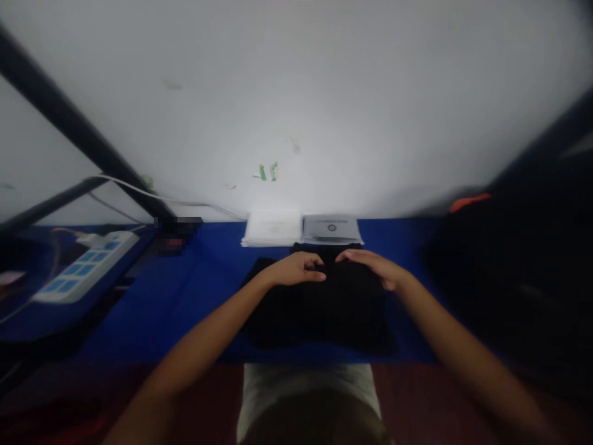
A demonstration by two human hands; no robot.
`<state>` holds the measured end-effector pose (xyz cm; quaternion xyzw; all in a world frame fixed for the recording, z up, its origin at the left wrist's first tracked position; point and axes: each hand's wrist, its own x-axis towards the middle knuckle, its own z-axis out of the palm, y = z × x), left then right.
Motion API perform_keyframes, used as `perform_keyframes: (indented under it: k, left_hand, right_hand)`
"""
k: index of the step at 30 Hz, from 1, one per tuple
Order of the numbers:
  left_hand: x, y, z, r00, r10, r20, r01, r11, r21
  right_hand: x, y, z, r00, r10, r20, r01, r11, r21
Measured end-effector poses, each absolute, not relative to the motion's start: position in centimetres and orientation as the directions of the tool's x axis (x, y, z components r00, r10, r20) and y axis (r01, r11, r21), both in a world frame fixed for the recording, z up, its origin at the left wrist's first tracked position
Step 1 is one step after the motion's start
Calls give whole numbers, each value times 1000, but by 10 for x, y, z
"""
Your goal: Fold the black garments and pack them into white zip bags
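Note:
A piece of black cloth (324,309), apparently a garment, lies spread on the blue tabletop in front of me. Its dark folds hide what kind it is. My left hand (299,269) rests on its upper part, with the thumb and index finger apart. Opposite it, my right hand (373,264) reaches over the far right part, fingers stretched out along the cloth and pointing inward. A small gap of black cloth separates the two sets of fingertips.
Against the wall lie a stack of white packets (272,228) and a grey printed packet (332,228). At left is a white power strip (88,266) with blue sockets, and a white cable (171,201). A large dark shape (519,278) stands at right.

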<state>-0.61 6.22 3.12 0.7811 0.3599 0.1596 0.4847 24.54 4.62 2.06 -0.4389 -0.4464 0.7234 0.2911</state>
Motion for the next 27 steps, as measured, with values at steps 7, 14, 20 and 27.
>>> perform_keyframes:
  k: [7,14,20,27]
  left_hand:
    - [62,5,39,708,639,302,493,-753,437]
    - [71,2,33,758,651,37,590,-709,385]
    - [67,0,40,698,713,68,653,-673,346]
    - [103,-23,35,677,729,101,715,-684,145]
  right_hand:
    - [260,24,8,-298,859,-416,-126,-467,-875]
    - [264,17,6,-231,905,-358,-61,-380,-923]
    - [263,15,3,-261,866,-426,-135,-470,-873]
    - [254,16,7,-161,885,-438,-60,-451,-890]
